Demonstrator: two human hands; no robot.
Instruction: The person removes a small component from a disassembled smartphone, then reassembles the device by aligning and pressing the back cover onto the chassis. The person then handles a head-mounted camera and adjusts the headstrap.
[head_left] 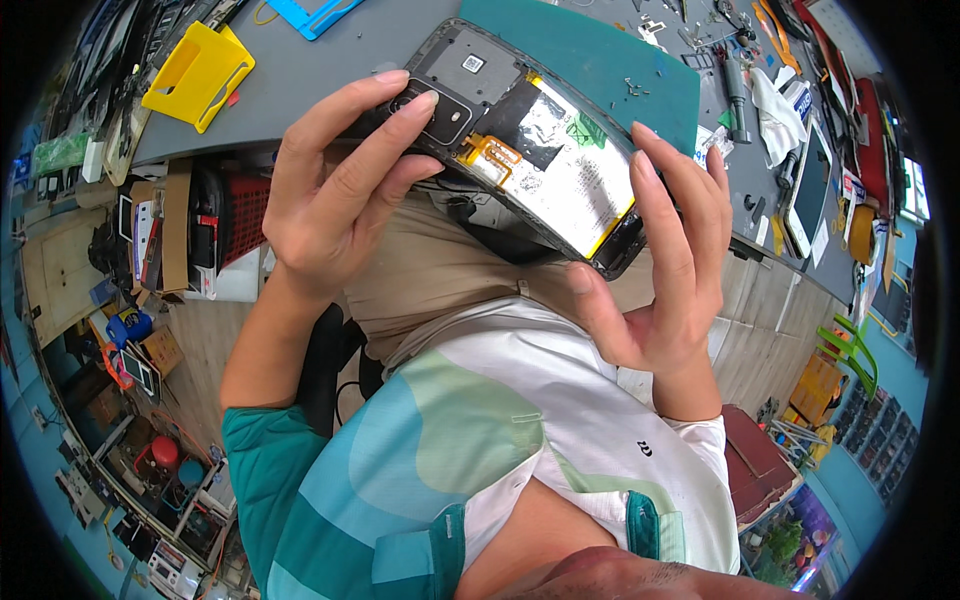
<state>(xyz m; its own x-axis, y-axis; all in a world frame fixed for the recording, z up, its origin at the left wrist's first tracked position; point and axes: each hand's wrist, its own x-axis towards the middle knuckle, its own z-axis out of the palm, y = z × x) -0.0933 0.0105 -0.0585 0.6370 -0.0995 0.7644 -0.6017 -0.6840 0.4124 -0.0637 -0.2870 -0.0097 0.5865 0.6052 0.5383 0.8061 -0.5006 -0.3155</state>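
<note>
A smartphone (570, 180) with its back cover off is held tilted over the table's near edge. Its silvery white battery, orange flex cable and dark camera frame are exposed. My left hand (330, 190) grips the camera end, with fingertips on the camera frame (448, 120) and the thumb close to its lower edge. At the opposite end, my right hand (670, 270) holds the phone between the thumb at the near corner and the fingers along the far edge. The phone hides part of the green mat (600, 50) behind it.
Several small screws (634, 88) lie on the mat. To the right are a dark screwdriver-like tool (736, 95), a white cloth (775, 115) and another phone (808, 190). A yellow plastic holder (200, 75) and a blue tray (310, 14) sit left. Below the table stands a red basket (245, 215).
</note>
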